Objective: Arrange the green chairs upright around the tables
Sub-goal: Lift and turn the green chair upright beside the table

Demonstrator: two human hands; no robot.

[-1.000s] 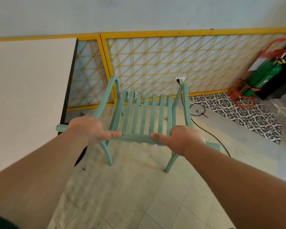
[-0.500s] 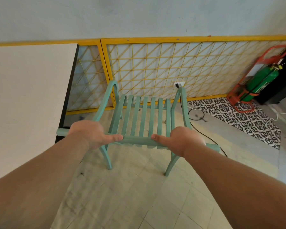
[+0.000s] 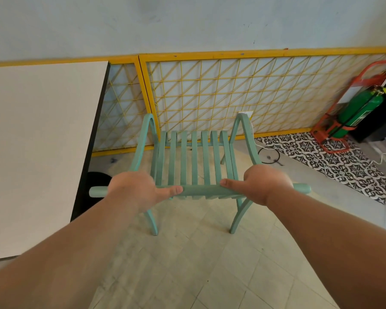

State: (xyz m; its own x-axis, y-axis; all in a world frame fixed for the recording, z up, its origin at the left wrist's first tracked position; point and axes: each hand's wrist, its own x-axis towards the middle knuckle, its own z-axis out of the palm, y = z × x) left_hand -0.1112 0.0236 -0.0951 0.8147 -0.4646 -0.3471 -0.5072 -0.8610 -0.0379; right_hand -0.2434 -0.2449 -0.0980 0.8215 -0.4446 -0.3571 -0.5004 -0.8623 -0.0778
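At the centre of the head view, the green chair (image 3: 194,157) stands upright on the tiled floor, with the left hand (image 3: 134,188) and right hand (image 3: 263,181) each curled round its top rail (image 3: 201,190). The step looks like seating this chair at the table (image 3: 38,141) at 9 o'clock; next it likely needs turning and sliding toward that edge. A yellow lattice panel (image 3: 210,90) stands near at 12 o'clock, a loose cable (image 3: 267,156) lies at 3 o'clock, and a green cylinder (image 3: 361,108) stands at 2 o'clock.
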